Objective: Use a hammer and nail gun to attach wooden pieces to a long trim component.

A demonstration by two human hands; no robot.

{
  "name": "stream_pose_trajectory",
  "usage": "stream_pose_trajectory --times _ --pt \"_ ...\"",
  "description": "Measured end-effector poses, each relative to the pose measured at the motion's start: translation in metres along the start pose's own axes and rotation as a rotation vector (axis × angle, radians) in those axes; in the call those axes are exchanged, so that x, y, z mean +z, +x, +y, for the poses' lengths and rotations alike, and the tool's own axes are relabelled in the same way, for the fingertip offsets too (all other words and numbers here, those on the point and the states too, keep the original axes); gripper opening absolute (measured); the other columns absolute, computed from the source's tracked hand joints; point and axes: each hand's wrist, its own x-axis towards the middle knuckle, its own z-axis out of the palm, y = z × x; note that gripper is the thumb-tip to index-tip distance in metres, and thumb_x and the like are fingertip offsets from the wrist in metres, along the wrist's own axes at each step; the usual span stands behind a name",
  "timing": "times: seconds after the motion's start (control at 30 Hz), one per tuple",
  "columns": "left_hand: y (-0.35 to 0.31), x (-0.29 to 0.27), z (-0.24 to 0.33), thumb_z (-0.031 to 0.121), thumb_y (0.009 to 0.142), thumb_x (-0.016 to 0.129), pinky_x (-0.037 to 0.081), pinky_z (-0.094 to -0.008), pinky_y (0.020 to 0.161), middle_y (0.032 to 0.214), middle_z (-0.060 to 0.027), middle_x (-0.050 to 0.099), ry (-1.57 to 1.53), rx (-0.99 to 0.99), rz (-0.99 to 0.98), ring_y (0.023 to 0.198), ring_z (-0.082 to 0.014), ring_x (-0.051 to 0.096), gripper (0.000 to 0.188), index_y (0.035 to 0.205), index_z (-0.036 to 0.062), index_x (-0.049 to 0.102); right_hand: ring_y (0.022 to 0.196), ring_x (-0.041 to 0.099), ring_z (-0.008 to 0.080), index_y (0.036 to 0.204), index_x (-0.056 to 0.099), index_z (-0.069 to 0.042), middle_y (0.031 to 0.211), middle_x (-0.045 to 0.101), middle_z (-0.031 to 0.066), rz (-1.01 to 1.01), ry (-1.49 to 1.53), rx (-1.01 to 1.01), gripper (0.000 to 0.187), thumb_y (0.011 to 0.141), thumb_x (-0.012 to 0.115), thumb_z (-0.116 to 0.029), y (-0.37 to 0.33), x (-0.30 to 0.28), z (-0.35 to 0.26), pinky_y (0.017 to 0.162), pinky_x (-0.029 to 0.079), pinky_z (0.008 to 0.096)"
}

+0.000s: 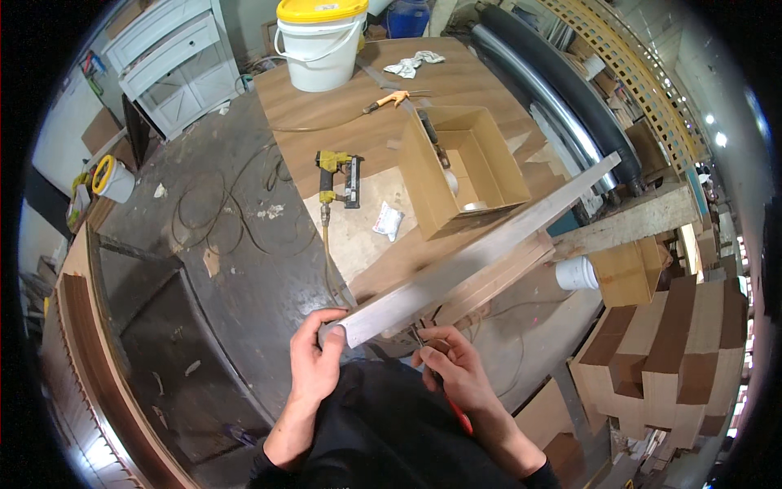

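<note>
My left hand is closed around the near end of a long, pale grey board, thumb on top and fingers beneath. The board slants away to the far right, above the table. In my right hand is a hand tool with a red handle; its dark, narrow metal tip points toward the board's underside. My palm covers much of it, so its exact kind cannot be told. Beyond the board, a yellow and black nail gun lies on the table beside a small white packet.
An open cardboard box holds rolls of tape behind the board. A white bucket with a yellow lid stands at the table's far end. An air hose runs from the nail gun. Stacked cartons are at right, a cabinet at far left.
</note>
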Motion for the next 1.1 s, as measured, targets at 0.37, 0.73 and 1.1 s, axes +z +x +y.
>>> stream_pose_trajectory --times 0.37,0.73,1.1 --pt "0.006 -0.042 0.016 0.052 0.103 0.041 0.044 -0.0308 0.052 0.1 -0.0123 0.061 -1.174 -0.065 -0.025 0.087 -0.0253 0.06 0.058 0.133 0.0034 0.053 0.054 0.052 0.0126 0.125 0.055 -0.008 0.092 0.066 0.0132 -0.058 -0.024 0.013 0.025 0.1 0.056 -0.009 0.0 0.005 -0.007 0.05 0.043 0.0248" --pt "0.003 -0.027 0.03 0.049 0.098 0.044 0.044 -0.0382 0.068 0.097 -0.0151 0.064 -1.485 -0.118 -0.195 0.076 -0.0276 0.055 0.059 0.135 0.0041 0.051 0.053 0.053 0.0134 0.124 0.054 -0.007 0.088 0.065 0.0133 -0.058 -0.044 0.007 0.025 0.099 0.055 -0.006 0.003 0.009 -0.002 0.049 0.043 0.025" --pt "0.003 -0.034 0.038 0.017 0.087 0.055 0.057 -0.0331 0.061 0.102 -0.0218 0.066 -1.05 0.047 -0.26 0.082 -0.0301 0.069 0.056 0.139 0.0018 0.04 0.061 0.055 0.0123 0.124 0.053 -0.004 0.092 0.067 0.0136 -0.065 -0.014 -0.003 0.029 0.097 0.063 -0.011 -0.002 0.016 -0.013 0.052 0.045 0.025"
